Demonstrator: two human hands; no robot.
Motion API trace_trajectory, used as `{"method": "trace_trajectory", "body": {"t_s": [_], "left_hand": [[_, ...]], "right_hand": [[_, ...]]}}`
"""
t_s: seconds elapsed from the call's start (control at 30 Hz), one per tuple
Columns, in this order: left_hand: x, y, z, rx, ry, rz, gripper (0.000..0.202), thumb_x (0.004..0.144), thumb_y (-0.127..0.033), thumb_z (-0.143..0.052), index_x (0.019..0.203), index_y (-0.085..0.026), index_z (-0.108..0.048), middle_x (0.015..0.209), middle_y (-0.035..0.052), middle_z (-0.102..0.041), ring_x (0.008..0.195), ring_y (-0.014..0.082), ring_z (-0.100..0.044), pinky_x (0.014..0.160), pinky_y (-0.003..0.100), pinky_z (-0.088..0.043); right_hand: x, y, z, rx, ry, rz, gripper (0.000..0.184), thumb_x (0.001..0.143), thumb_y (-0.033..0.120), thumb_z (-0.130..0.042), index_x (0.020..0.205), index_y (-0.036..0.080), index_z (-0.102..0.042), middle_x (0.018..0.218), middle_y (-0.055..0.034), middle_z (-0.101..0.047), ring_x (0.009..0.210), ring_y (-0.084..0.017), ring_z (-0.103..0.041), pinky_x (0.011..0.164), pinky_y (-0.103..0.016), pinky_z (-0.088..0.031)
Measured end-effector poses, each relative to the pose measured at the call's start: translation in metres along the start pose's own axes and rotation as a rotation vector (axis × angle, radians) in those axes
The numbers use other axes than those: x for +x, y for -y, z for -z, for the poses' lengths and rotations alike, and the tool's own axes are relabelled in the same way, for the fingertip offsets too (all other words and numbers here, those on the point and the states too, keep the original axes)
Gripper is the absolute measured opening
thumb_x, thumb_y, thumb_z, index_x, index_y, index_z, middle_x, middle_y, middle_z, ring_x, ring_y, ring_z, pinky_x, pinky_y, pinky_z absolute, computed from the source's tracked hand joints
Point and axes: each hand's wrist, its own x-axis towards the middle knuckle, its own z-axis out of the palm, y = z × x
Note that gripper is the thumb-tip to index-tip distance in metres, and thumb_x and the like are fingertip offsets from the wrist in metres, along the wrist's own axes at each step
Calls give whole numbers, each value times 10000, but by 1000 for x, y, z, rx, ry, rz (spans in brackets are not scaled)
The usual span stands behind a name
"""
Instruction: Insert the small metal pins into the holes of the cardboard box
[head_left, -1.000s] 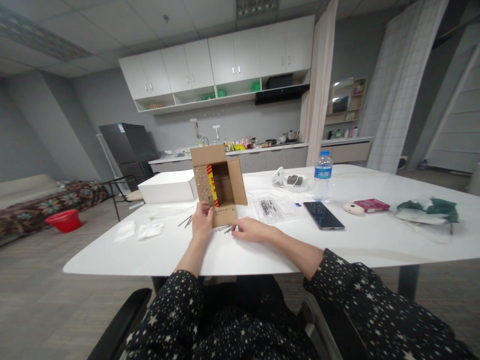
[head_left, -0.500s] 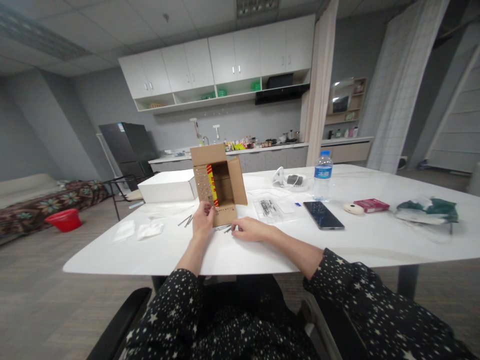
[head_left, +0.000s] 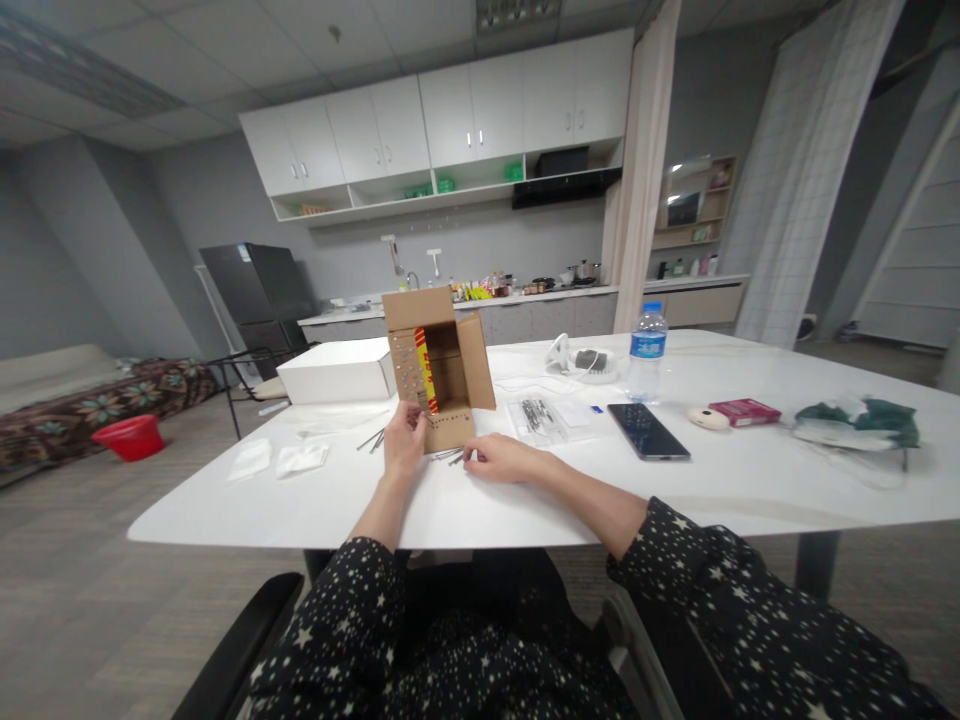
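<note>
An opened cardboard box [head_left: 450, 432] stands in front of me, its flaps spread. Small shiny dots stud its left flap, and a row of dark holes or dots runs along its front flap. My left hand [head_left: 405, 440] is at the box's lower left corner, fingers curled together; what they pinch, if anything, is hidden. Thin grey metal rods [head_left: 448, 455] lie before the box. Resting on the table, my right hand [head_left: 501, 458] has its fingertips bent together at the rods' right end, and I cannot make out what is between them. More thin rods [head_left: 371, 438] lie left of my left hand.
A white box [head_left: 337, 375] stands behind on the left, with crumpled tissues [head_left: 300, 458] nearer. To the right are a clear bag of small parts [head_left: 541, 418], a black phone [head_left: 646, 432], a water bottle [head_left: 646, 350], a pink box [head_left: 744, 411] and a green-white bundle [head_left: 855, 422].
The view has shifted very slightly. My left fingers have moved a little at the box's corner; my right hand stays where it was.
</note>
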Motion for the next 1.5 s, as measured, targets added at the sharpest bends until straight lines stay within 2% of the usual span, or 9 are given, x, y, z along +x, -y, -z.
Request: {"method": "trace_trajectory", "body": {"t_s": [0.17, 0.3, 0.47, 0.6, 0.73, 0.9, 1.13, 1.37, 1.5], "left_hand": [[-1, 1, 2, 20, 51, 19, 102, 818, -290, -524, 883, -217, -556, 798, 2, -664, 685, 143, -593, 658, 256, -450], [-1, 6, 0, 154, 126, -17, 121, 829, -273, -505, 877, -212, -597, 756, 12, -652, 678, 161, -589, 664, 279, -451], [0, 11, -4, 360, 212, -161, 195, 841, -244, -496, 886, -203, -681, 935, 71, -673, 888, 219, -607, 801, 335, -463], [-2, 6, -4, 447, 208, -165, 226, 849, -276, -509, 930, -211, -710, 962, 82, -650, 960, 244, -598, 834, 357, -464], [-7, -3, -3, 380, 222, -170, 221, 835, -280, -531, 973, -215, -691, 972, 72, -633, 954, 221, -605, 845, 340, -469], [-14, -11, -1, 258, 424, -244, 143, 808, -287, -566, 830, -195, -673, 870, 59, -650, 853, 204, -606, 789, 330, -472], [-16, -8, -1, 242, 568, -208, 230, 793, -388, -599, 730, -182, -683, 747, 49, -654, 724, 181, -591, 676, 297, -440], [-16, -5, -5, 226, 584, -199, 288, 823, -418, -552, 750, -178, -694, 736, 46, -657, 703, 169, -580, 653, 280, -418], [-17, -5, -4, 207, 583, -177, 233, 790, -390, -595, 760, -180, -691, 759, 47, -663, 706, 171, -585, 655, 282, -426]], "right_hand": [[0, 0, -1, 0, -1, 5, 257, 841, 279, -537, 1013, 165, -690, 870, -78, -704, 785, -186, -615, 667, -248, -392], [0, -1, -1, 0, 0, 4, 254, 847, 274, -540, 1023, 169, -690, 859, -72, -702, 774, -179, -612, 659, -243, -389], [0, -1, 0, -10, 0, 9, 261, 850, 283, -530, 1025, 170, -688, 864, -76, -704, 788, -185, -614, 666, -247, -390], [0, -1, 0, -7, 8, 0, 263, 854, 286, -530, 1030, 169, -687, 850, -73, -704, 779, -182, -613, 663, -244, -389], [1, -2, -1, 5, 5, -5, 255, 853, 281, -538, 1029, 173, -688, 872, -71, -707, 797, -182, -618, 681, -243, -396], [0, -1, 0, 6, 2, 3, 252, 849, 274, -537, 1028, 174, -684, 854, -65, -702, 783, -183, -619, 685, -249, -403], [-1, -2, -1, 9, -4, 17, 255, 857, 278, -527, 1036, 175, -677, 901, -76, -705, 814, -192, -627, 704, -260, -410], [0, -2, 0, -2, 2, 3, 264, 852, 281, -533, 1044, 167, -673, 891, -77, -705, 807, -194, -626, 689, -262, -405], [-1, 0, 1, 10, 6, 3, 250, 849, 270, -536, 1027, 162, -675, 900, -79, -708, 822, -193, -626, 704, -261, -405]]}}
